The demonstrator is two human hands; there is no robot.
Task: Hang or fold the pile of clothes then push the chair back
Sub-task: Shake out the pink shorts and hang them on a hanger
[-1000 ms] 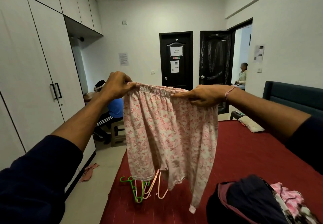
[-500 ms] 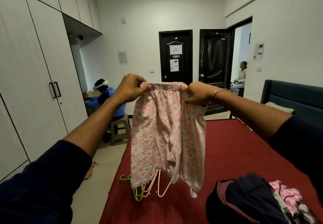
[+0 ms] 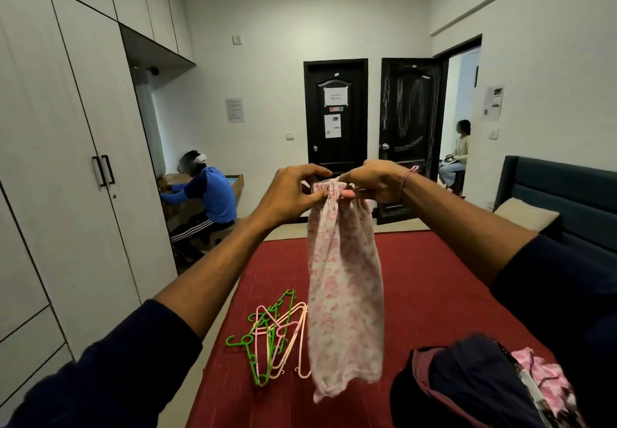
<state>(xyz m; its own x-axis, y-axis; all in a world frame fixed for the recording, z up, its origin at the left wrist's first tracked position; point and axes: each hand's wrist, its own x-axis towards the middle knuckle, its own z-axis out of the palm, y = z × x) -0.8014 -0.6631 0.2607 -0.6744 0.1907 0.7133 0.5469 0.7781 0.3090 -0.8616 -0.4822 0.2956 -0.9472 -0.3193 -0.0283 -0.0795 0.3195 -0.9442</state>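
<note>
Both hands up over the bed: left hand and right hand pinch the gathered waistband of the shorts, folded lengthwise, hanging limp. Light, floppy cotton by the look, so it needs gripping at that elastic band. Hangers lie on the bed just left of the hem, the pile at its near right corner; bare bed beyond looks roomy enough for laying the shorts down.

No legible txt on door papers
</note>
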